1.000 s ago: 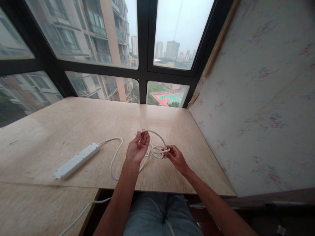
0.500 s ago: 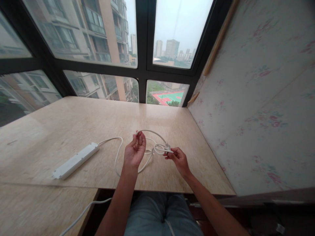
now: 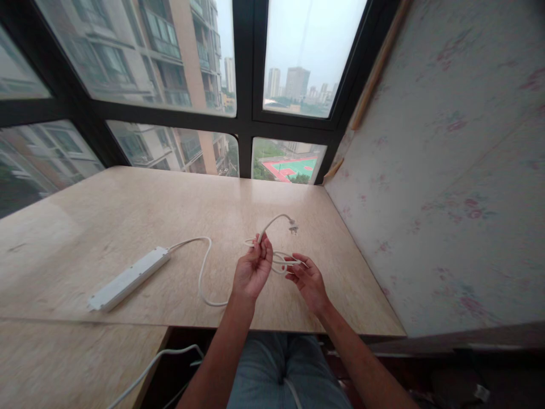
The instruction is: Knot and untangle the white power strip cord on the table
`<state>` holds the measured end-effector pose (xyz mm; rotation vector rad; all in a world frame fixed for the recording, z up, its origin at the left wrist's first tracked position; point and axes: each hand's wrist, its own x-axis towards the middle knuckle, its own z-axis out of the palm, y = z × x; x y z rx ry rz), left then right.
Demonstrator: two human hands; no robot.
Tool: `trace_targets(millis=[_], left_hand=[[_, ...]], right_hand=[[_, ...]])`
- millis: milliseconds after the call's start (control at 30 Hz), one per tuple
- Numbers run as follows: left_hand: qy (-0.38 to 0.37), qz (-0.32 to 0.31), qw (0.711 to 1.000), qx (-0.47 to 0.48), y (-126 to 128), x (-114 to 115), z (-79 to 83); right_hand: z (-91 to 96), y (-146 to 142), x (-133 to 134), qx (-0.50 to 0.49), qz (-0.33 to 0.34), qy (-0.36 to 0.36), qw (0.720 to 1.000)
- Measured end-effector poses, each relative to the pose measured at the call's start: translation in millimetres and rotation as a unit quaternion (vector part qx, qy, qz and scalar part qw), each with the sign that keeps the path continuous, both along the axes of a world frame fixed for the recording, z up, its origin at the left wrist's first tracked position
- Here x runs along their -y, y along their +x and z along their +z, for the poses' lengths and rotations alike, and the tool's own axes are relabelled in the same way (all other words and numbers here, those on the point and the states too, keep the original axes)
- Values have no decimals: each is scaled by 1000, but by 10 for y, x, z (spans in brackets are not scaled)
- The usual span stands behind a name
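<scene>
A white power cord [image 3: 276,216] arches up out of my left hand [image 3: 254,266], whose fingers pinch it. At the cord's free end a plug [image 3: 293,227] hangs in the air with its prongs pointing down. My right hand [image 3: 307,280] grips loops of the same cord between thumb and fingers, just right of my left hand. Behind my left hand and wrist, part of the cord is hidden. The cord runs left to a white power strip [image 3: 130,278] lying on the marble-look surface [image 3: 128,199].
Dark-framed windows [image 3: 246,85] stand along the far edge. On the right rises a wall with floral paper [image 3: 447,199]. Another white cable [image 3: 153,358] crosses the lower-left ledge beside a dark gap. My legs [image 3: 281,369] are below the front edge.
My left hand has moved right, closer to my right hand. The plug, earlier at my right hand, now hangs free above it. The power strip has stayed in place.
</scene>
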<state>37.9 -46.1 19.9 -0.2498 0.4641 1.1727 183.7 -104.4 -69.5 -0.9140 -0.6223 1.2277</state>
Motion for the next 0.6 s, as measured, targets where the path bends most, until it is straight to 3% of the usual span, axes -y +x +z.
trace_targets(millis=[267, 600], left_hand=[[12, 45, 998, 35, -305, -186, -13], [6, 91, 995, 26, -458, -446, -191]], right_hand=[[-19, 235, 72, -29, -30, 11, 999], [-243, 472, 59, -34, -121, -41, 991]])
